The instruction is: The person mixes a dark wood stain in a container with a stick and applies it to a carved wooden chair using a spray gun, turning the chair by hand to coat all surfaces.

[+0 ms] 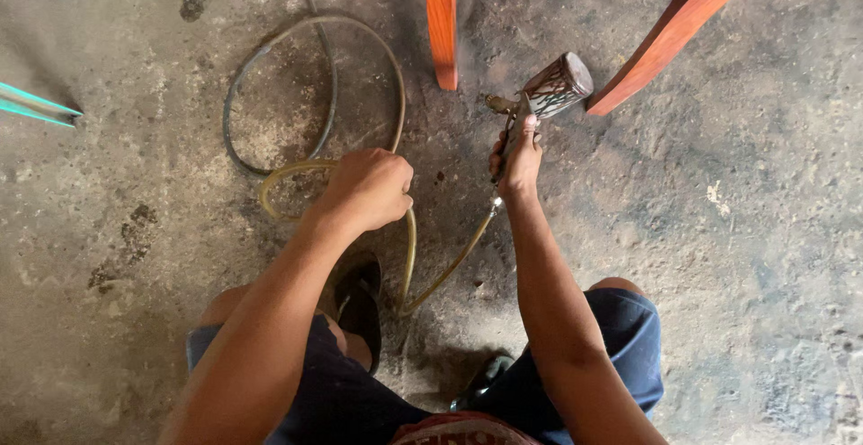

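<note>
While crouched on the concrete floor [719,256], right hand [519,159] clamped on spray gun [548,94] near chair leg [441,22], left hand [369,189] fisted around hose [297,171], mid-spraying; slack needed next.

Soft, even daylight; faint shadows pool under the person on the concrete floor [719,256]. Sharp focus, no glare.

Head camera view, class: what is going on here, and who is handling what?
A person crouches on a stained grey concrete floor. Their right hand grips a paint-spattered metal spray gun with a cup, aimed near the orange-red wooden furniture legs. Their left hand is closed around a yellowish rubber hose that runs to the gun's base. More hose, darker, lies looped on the floor beyond.
</note>
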